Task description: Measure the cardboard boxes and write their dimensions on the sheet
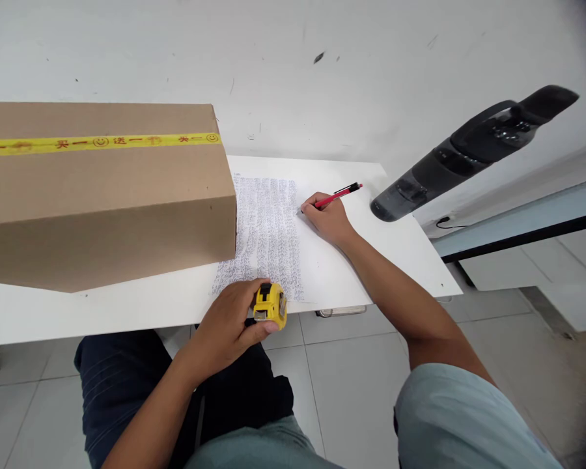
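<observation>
My left hand (229, 319) is closed around a yellow tape measure (272, 305) at the table's front edge; its metal end hook shows on the near side. In my right hand (329, 218) is a red pen (336, 195) with a black clip, its tip down by the right border of the handwriting. Dense lines of small blue writing cover a white sheet (273, 221) on the table. The sheet's own edges are hard to make out against the white tabletop. The box beside it may hide part of the writing.
A large cardboard box (107, 189) with yellow printed tape (141, 141) takes up the left of the white table (146, 303). A dark handheld vacuum (434, 169) stands at the right, near the wall (273, 65). Below lies a tiled floor (356, 371).
</observation>
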The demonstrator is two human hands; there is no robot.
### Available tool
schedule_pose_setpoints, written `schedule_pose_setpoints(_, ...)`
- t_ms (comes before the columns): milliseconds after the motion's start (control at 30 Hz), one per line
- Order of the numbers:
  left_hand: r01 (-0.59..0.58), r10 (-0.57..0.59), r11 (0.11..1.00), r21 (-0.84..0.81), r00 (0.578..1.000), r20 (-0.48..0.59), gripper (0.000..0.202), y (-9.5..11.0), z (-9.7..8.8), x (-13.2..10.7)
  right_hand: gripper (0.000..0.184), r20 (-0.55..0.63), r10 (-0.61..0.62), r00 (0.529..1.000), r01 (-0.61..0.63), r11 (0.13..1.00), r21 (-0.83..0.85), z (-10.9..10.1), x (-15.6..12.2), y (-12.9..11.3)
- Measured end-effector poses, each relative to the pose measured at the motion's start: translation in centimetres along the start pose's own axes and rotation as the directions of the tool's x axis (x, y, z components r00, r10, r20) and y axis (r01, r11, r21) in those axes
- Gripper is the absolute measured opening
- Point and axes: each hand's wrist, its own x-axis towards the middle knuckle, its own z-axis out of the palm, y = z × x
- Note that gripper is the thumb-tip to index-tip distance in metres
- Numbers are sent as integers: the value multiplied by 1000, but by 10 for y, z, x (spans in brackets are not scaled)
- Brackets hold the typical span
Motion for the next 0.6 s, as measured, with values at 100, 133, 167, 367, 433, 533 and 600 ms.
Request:
schedule_pose_setpoints(100,-7,7,1000,2,1000,0,56,-1,1,0,9,21,-31,999,31,999,-18,0,-1,1)
schedule_pose_setpoints(133,-8,8,1000,2,1000,0,56,-1,1,0,10,30,-31,999,32,999,-20,0,-1,1)
schedule_pose_setpoints(167,-9,9,1000,1,1000,-1,57,-1,1,0,10,35,-28,999,29,999,-22,0,-1,1)
schedule_pose_setpoints(367,-11,10,1000,-20,1000,-5,58,0,0,1,9,13,-23,1000,23,999,-25,-1,-2,1)
schedule_pose_setpoints(433,-11,11,1000,-19,1000,-6,59,0,0,1,9,13,-26,1000,26,999,-25,-1,-2,1)
schedule_pose_setpoints(533,-11,11,1000,-16,1000,0,60,-1,1,1,10,-13,-33,999,33,999,-32,-1,-3,1)
schedule_pose_setpoints(600,-6,6,1000,-15,1000,2,61,-1,1,1,11,-27,-27,999,26,998,-49,-1,-4,1)
